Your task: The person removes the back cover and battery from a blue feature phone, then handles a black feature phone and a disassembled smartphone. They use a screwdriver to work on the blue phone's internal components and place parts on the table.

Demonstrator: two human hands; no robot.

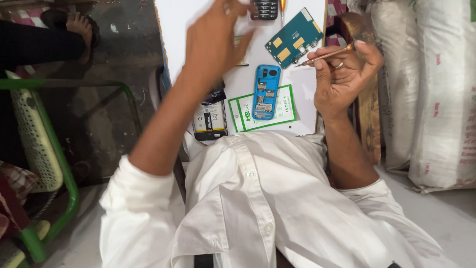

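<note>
Big white sacks (436, 89) are stacked along the right side of the room, and a green-framed chair (49, 164) sits off to the left. The person in the white shirt (258, 198) is leaning over a small white table (188, 25).

Their left hand (215, 37) is raised over the table's left half, fingers curled loosely, blurry, so I can't tell if it's pinching anything. The right hand (342, 74) hovers at the right edge, gripping a thin bronze-coloured screwdriver (325, 54) between thumb and fingers, tip pointing left toward the green circuit board (293, 37) that lies near the far right corner.

In the middle sits an opened blue phone shell (266, 92), inside facing up, resting on a white card with a green border (263, 108) near the front edge. A black battery (209, 119) lies at the front left corner. A dark keypad piece (264, 9) sits at the far edge, partly out of shot.
</note>
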